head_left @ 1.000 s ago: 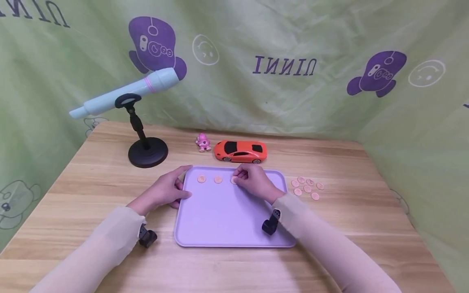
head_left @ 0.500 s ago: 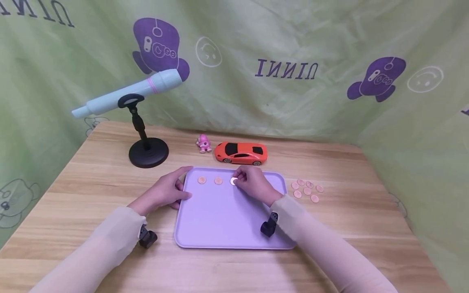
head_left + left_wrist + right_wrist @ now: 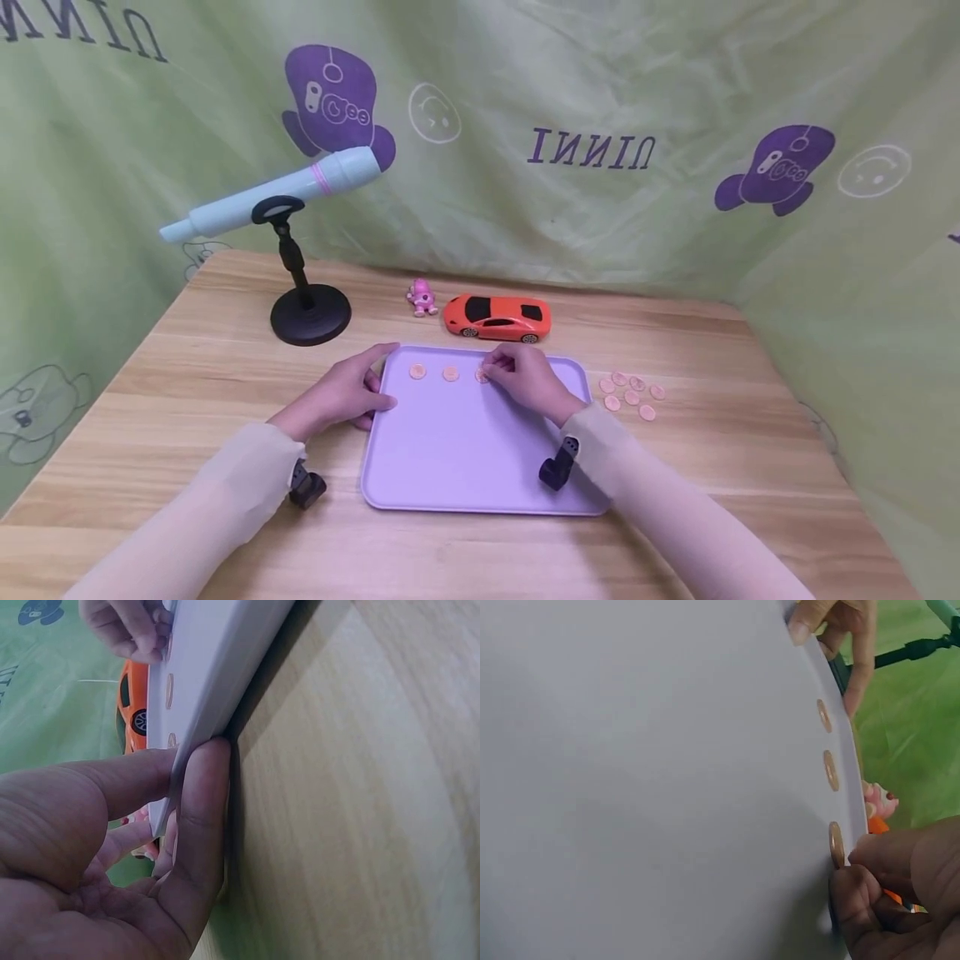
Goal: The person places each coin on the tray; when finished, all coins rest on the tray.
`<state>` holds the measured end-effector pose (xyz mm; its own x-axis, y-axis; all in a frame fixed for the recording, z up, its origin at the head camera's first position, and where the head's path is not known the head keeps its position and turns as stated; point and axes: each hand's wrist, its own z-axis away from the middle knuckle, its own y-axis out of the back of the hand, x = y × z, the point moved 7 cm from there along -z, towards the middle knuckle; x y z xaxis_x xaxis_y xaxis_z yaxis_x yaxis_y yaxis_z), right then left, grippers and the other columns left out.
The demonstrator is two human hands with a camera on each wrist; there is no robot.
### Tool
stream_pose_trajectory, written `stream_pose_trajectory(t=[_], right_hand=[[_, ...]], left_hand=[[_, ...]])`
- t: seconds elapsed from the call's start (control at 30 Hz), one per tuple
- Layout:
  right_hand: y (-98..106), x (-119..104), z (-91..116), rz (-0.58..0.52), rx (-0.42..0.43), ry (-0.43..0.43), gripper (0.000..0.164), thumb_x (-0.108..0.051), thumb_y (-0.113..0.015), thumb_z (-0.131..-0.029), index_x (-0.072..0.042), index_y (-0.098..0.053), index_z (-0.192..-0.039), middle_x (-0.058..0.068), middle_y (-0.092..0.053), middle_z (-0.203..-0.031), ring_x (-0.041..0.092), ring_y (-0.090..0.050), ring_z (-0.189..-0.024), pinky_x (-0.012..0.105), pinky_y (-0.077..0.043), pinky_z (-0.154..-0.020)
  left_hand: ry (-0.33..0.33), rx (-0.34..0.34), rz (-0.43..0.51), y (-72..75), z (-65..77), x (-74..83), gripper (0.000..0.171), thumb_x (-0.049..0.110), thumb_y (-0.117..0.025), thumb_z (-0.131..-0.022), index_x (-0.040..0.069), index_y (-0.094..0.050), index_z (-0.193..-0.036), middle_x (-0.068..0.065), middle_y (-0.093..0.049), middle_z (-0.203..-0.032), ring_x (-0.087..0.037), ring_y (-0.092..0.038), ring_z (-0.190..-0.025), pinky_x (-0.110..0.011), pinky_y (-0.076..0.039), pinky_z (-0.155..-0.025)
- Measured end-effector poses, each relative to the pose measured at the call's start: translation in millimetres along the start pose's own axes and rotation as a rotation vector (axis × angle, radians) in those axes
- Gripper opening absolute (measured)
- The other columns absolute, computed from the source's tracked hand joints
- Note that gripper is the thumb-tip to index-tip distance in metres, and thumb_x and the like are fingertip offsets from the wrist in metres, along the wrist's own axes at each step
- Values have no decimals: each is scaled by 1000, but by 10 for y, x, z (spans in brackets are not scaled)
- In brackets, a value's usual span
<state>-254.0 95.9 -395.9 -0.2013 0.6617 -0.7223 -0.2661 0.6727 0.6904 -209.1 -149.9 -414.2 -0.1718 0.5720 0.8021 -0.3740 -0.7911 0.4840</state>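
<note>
A shallow purple tray point(image 3: 465, 450) lies on the table with two copper-coloured coins, a left coin point(image 3: 417, 372) and a middle coin point(image 3: 450, 373), near its far rim. My left hand point(image 3: 348, 390) grips the tray's left edge, thumb on top; in the left wrist view a finger point(image 3: 204, 802) lies under the rim. To the right of those two, my right hand point(image 3: 525, 379) pinches a third coin point(image 3: 836, 844) between thumb and finger, in line with them on the tray. Fingers partly cover that coin in the head view.
Several loose coins point(image 3: 632, 397) lie on the wooden table point(image 3: 720, 467) right of the tray. Behind the tray stand an orange toy car point(image 3: 497, 318) and a small pink figurine point(image 3: 422, 297). A light blue microphone point(image 3: 277, 196) rests on a black stand point(image 3: 311, 315) at the back left.
The head view has shifted slightly. My right hand stays at the third coin, whose tilt appears to vary a little; my left hand keeps its grip on the tray.
</note>
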Motion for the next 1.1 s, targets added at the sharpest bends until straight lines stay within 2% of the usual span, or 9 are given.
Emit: stream_pose_trajectory(t=[0.13, 0.23, 0.4, 0.53, 0.67, 0.8, 0.9, 1.0, 1.1], right_hand=[[82, 59, 50, -10, -6, -14, 14, -12, -70, -100, -2, -76, -108, 11, -74, -100, 17, -63, -88, 25, -55, -80], [164, 113, 95, 22, -3, -6, 15, -15, -70, -100, -5, -76, -110, 10, -74, -101, 17, -64, -90, 28, -56, -82], [354, 265, 208, 18, 30, -3, 16, -13, -71, -99, -5, -76, -113, 11, -76, -105, 20, -69, -95, 28, -59, -84], [594, 425, 323, -35, 83, 7, 18, -9, -70, -99, -1, -74, -115, 16, -75, -107, 23, -69, -95, 23, -59, -82], [886, 644, 463, -39, 179, 1, 18, -7, -70, -99, 2, -73, -114, 21, -74, -105, 14, -67, -88, 15, -57, -74], [1169, 868, 636, 6, 276, -17, 19, -5, -70, -98, 5, -72, -114, 24, -74, -105, -1, -62, -83, 9, -55, -73], [1337, 1025, 766, 41, 302, -31, 22, -5, -69, -99, 8, -70, -116, 26, -72, -107, -7, -57, -83, 7, -53, -75], [1472, 1177, 878, 103, 306, -46, 24, -5, -69, -99, 9, -68, -118, 27, -71, -106, -8, -55, -83, 5, -50, -74], [1565, 1309, 963, 182, 306, -54, 25, -2, -70, -96, 11, -67, -117, 26, -71, -104, 0, -59, -84, 4, -49, -73]], left_hand=[[6, -3, -2, -12, -17, 4, 87, 1, -75, -94, 16, -28, -165, -11, -49, -96, -16, -60, -71, -29, -64, -56], [4, -2, -6, -8, -23, 0, 87, 1, -75, -93, 15, -28, -165, -11, -49, -95, -16, -60, -70, -29, -63, -56], [-3, -2, 1, 4, -18, 0, 87, 0, -75, -93, 15, -28, -165, -10, -48, -95, -15, -59, -67, -29, -63, -55], [-12, -2, 7, 9, -13, 12, 87, -1, -75, -93, 14, -28, -165, -10, -48, -95, -15, -59, -66, -30, -63, -55], [-4, -7, 8, 7, -11, 11, 87, -1, -74, -93, 14, -28, -165, -11, -48, -96, -15, -59, -67, -30, -64, -56], [6, -10, 3, 2, -14, 6, 87, -1, -74, -93, 15, -27, -165, -11, -48, -96, -16, -59, -69, -30, -64, -57], [9, -11, 1, -1, -19, 4, 87, -1, -74, -94, 15, -27, -166, -11, -48, -97, -16, -59, -70, -30, -64, -58], [10, -11, 0, -4, -20, 10, 87, -1, -73, -94, 16, -27, -166, -12, -49, -97, -17, -60, -71, -31, -65, -58], [20, -11, 2, -9, -20, 9, 87, 0, -73, -94, 17, -27, -166, -12, -49, -97, -17, -60, -73, -30, -64, -58]])
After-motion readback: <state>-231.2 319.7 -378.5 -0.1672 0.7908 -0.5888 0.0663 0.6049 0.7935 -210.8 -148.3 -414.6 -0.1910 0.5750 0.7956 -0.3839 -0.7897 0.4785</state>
